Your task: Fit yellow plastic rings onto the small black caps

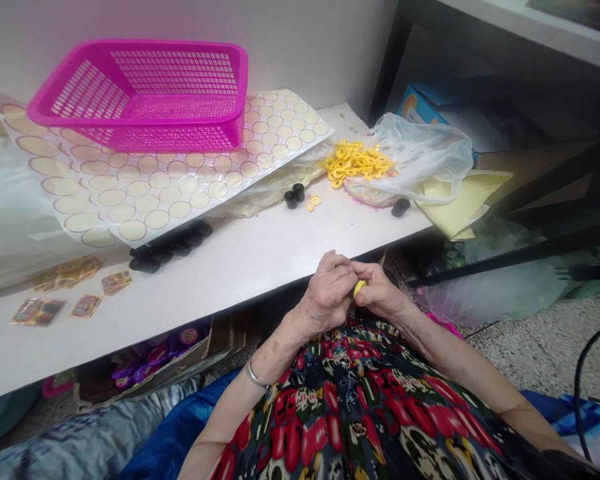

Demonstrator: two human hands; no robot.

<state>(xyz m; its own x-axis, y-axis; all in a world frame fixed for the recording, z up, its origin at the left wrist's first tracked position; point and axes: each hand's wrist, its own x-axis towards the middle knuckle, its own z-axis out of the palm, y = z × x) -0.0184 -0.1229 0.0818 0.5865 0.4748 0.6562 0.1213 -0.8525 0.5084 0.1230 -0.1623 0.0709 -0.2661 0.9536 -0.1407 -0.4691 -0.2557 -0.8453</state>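
Observation:
At the table's front edge, my left hand (330, 293) and my right hand (377, 291) meet, both with fingers closed. A small yellow piece (359, 289) shows between them, pinched by my right hand. The curled fingers of my left hand press against the same spot, and what they hold is hidden. Beyond the hands, a heap of yellow ring-shaped pieces (357, 162) lies on the white table (250, 257). One loose yellow piece (315, 201) lies beside two short black cylinders (295, 195). Another black cylinder (401, 207) stands apart to the right.
A pink basket (155, 137) rests on sheets of round stickers (170, 195) at the back left. Black cylinders (173, 247) and small printed packets (87, 306) lie in front. A clear plastic bag (425, 150) and yellow paper (460, 200) are at the right. Below stands a box of purple items (155, 353).

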